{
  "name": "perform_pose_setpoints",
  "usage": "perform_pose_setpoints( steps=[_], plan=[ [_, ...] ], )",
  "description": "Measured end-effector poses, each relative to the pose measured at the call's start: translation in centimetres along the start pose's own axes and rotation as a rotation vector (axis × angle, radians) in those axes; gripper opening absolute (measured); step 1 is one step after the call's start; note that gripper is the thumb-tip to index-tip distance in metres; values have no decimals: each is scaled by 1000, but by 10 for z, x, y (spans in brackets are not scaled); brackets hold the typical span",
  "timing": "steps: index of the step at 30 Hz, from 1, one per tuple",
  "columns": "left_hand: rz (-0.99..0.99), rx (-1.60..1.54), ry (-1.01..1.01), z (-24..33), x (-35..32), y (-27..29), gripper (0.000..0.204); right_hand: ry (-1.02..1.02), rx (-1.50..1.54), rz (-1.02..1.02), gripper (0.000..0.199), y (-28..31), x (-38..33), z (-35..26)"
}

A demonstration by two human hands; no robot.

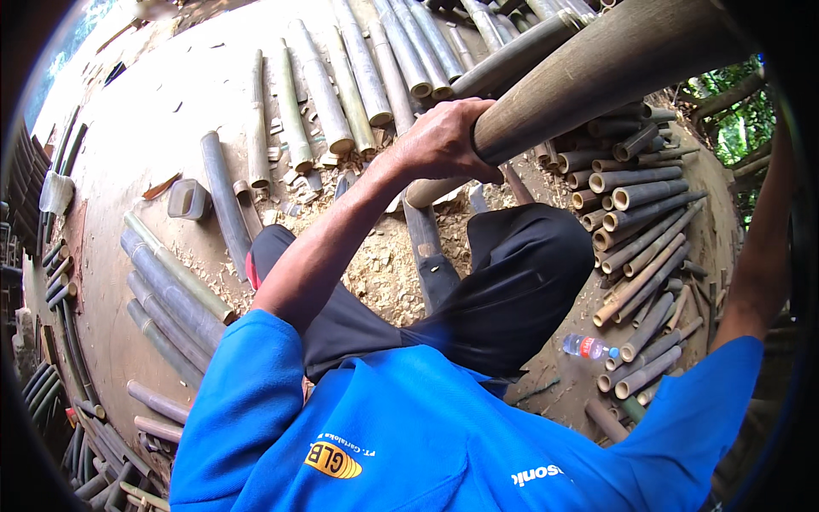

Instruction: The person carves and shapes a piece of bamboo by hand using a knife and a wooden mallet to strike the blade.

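Observation:
My left hand (445,141) is wrapped around a thick brown bamboo pole (597,72). The pole slants from between my knees up toward the upper right, where the dark rim of the picture cuts it off. Just below the hand, a paler length of bamboo (437,189) shows; whether it belongs to the same pole, I cannot tell. Under it, a grey bamboo piece (422,230) stands between my legs above a heap of pale wood chips (380,277). My right forearm rises along the right edge, and the hand on it is out of the picture.
Several cut bamboo poles (317,90) lie in a row ahead. Stacked bamboo lengths (648,196) fill the right side, with a plastic bottle (589,346) beside them. On the left are more bamboo poles (175,277) and a clear plastic container (188,200).

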State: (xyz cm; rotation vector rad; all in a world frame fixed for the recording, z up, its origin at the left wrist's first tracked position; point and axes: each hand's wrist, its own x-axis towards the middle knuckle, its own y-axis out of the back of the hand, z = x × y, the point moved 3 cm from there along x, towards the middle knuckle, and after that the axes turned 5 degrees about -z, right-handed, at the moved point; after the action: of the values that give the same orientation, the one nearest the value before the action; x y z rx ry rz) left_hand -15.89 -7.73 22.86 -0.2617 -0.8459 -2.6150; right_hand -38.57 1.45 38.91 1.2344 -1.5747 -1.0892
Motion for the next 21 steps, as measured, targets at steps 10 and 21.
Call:
perform_pose_setpoints(
  steps=[10,21],
  plan=[
    [-20,-80,162,2,-3,1,67,148,102,82,24,23,4,-35],
    [162,-227,185,-2,-29,-9,56,386,585,148,24,2,-5,-5]
  ],
)
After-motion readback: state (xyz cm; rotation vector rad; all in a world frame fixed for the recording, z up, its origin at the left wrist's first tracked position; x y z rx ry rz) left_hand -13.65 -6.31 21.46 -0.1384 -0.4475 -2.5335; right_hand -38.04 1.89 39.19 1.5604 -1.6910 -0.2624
